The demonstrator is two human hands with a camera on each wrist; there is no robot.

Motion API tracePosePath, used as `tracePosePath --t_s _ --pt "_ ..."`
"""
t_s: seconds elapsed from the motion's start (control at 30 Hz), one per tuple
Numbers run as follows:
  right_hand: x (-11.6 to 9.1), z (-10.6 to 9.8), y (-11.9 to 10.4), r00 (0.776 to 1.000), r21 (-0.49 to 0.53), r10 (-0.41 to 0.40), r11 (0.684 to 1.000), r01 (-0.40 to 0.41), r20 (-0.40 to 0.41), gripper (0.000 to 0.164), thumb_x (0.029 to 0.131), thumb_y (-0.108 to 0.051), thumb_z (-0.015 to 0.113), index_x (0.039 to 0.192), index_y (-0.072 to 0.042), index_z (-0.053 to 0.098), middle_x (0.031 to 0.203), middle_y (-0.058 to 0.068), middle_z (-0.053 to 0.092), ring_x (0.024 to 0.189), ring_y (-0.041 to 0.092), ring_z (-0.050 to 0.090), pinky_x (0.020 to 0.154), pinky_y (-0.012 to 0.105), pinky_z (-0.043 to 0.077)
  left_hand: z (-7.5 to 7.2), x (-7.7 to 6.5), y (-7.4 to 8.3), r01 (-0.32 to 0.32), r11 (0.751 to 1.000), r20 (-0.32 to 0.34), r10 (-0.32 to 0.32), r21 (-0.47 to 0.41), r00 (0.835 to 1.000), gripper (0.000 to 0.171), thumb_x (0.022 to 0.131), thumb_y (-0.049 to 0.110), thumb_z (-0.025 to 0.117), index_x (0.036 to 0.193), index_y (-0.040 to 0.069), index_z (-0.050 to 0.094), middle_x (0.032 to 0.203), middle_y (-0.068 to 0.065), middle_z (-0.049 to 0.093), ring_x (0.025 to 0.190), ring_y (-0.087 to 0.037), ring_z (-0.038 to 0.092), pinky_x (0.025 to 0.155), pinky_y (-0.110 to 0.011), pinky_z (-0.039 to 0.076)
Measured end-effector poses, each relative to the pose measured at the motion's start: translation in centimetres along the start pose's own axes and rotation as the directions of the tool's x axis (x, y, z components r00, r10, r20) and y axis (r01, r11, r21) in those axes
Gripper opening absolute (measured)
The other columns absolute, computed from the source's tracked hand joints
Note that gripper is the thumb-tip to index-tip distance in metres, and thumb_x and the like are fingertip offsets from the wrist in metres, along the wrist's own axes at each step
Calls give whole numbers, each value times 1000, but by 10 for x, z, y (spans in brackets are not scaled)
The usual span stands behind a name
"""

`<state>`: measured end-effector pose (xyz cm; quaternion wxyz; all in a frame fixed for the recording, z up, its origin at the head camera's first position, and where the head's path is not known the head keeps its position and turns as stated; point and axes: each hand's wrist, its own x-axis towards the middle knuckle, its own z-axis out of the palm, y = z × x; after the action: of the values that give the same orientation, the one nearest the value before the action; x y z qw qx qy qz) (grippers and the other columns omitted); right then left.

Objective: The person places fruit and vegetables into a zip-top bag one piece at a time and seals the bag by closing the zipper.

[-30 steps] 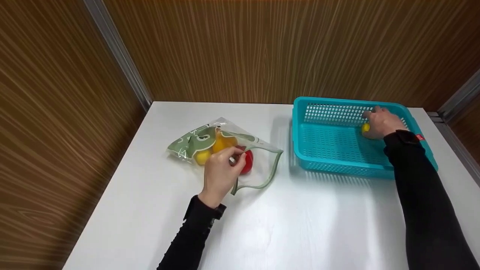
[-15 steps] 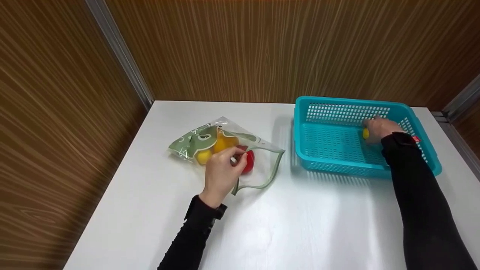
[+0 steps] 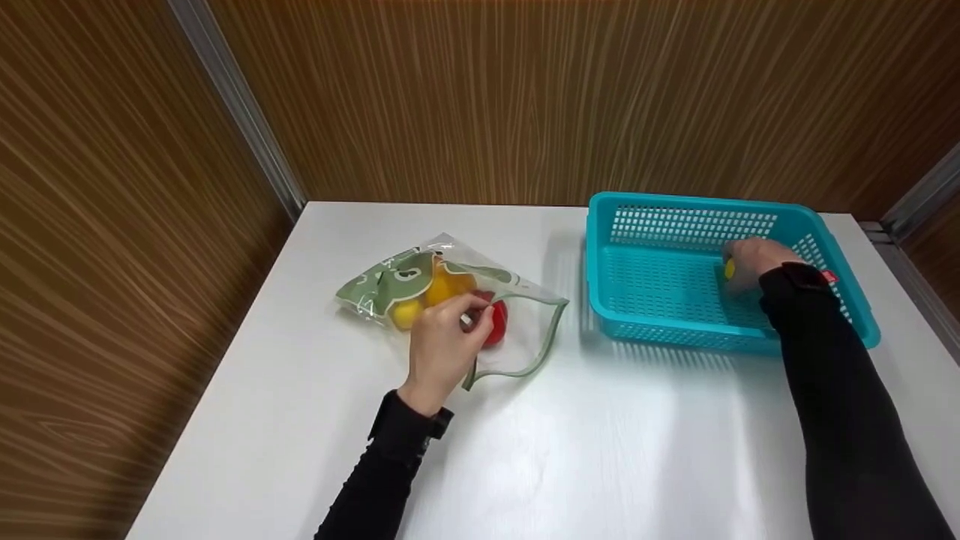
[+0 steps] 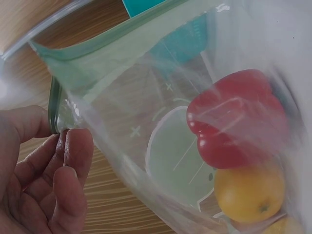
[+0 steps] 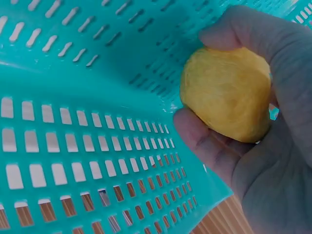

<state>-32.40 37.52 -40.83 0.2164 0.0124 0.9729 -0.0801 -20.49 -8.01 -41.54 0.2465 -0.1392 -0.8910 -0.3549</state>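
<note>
My left hand (image 3: 442,349) pinches the green-edged rim of a clear zip bag (image 3: 517,352) between thumb and fingers, the mouth of the bag gaping toward the right. Through its film show a red bell pepper (image 4: 239,119), an orange (image 4: 249,192) and part of a yellow fruit (image 4: 285,226). Inside the turquoise basket (image 3: 652,330), toward its right end, my right hand (image 3: 761,259) grips a round yellow fruit (image 5: 226,92). Thumb and fingers curl around it in the right wrist view; in the head view the hand covers most of it.
The bag and the basket both lie on a white table (image 3: 562,450), the basket to the right. A wood-grain panel (image 3: 487,105) rises behind the table, with another (image 3: 112,262) along the left. The basket's perforated walls surround my right hand.
My right hand has lowered slightly in the basket, and its spread fingers have closed around the yellow fruit. My left hand and the bag have stayed in place.
</note>
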Motion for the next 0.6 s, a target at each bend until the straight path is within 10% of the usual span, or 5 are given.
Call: tracePosePath --t_s 0.6 --pt "6 -15 -2 981 -104 -102 991 86 -168 58 80 -25 71 129 -2 49 115 28 54 97 39 47 82 54 46 0 0 0 -7 1000 -17 7 4 1000 9 85 20 66 86 14 73 80 1 73 70 -9 66 62 -19 52"
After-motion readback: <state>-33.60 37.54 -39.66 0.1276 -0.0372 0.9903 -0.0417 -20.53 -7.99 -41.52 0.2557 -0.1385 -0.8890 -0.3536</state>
